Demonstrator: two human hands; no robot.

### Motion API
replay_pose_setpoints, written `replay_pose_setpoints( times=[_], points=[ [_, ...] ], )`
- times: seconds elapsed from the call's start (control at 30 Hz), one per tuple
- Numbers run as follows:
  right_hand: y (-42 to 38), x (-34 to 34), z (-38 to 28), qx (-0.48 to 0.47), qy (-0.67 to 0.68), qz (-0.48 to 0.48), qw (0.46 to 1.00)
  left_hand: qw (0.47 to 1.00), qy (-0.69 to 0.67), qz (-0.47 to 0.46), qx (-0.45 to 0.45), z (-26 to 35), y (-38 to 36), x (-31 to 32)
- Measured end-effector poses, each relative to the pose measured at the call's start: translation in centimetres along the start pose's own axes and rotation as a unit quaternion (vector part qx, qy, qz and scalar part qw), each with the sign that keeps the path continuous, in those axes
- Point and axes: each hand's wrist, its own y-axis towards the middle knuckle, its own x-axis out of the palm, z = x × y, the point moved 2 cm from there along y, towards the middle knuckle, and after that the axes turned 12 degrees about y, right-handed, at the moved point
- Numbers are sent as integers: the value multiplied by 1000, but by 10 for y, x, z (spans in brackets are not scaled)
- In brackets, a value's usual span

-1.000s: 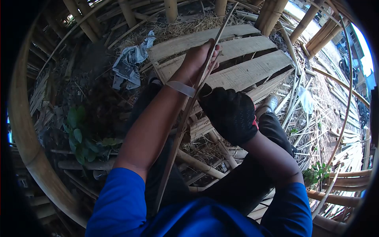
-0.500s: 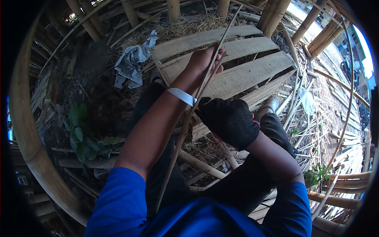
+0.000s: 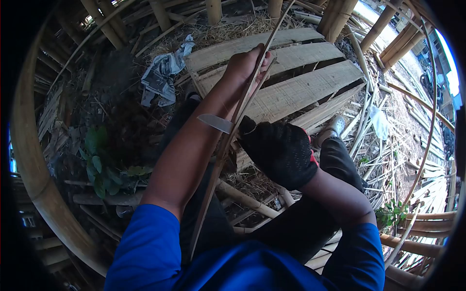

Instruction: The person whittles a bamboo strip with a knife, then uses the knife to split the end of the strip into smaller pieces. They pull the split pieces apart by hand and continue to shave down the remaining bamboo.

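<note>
Our gloved right hand (image 3: 281, 153) gripped a knife whose blade (image 3: 215, 123) had slid slightly up the thin bamboo strip (image 3: 228, 140) since a moment before, advancing the split. Farther out, our bare left hand (image 3: 247, 65) pinched the stiff, fibrous strip above rough, flat planks (image 3: 301, 89).

A long, thin bamboo strip (image 3: 228, 140) ran slantwise from near my chest up past my bare left grip (image 3: 247, 65), which closed around it. A knife blade (image 3: 215, 122), pale and flat, lay across the strip, its handle hidden inside my black-gloved right grip (image 3: 281, 153).
</note>
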Motion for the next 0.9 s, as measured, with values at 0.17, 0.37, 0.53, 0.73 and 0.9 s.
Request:
replay_pose_setpoints(
  times=[0.17,0.37,0.53,0.73,0.9],
  points=[
    [2,8,4,27,133,-22,991,1000,-20,-24,-1,-12,12,-6],
    [1,10,10,-51,223,-4,973,999,-36,-12,-34,-12,6,-2],
    [0,19,21,-78,280,9,957,999,-3,29,-32,-11,5,0],
    [4,9,7,24,183,16,983,1000,-2,-2,-17,-12,14,-9],
    [3,18,-2,91,-3,140,986,999,10,33,1,-4,6,3]
  ],
)
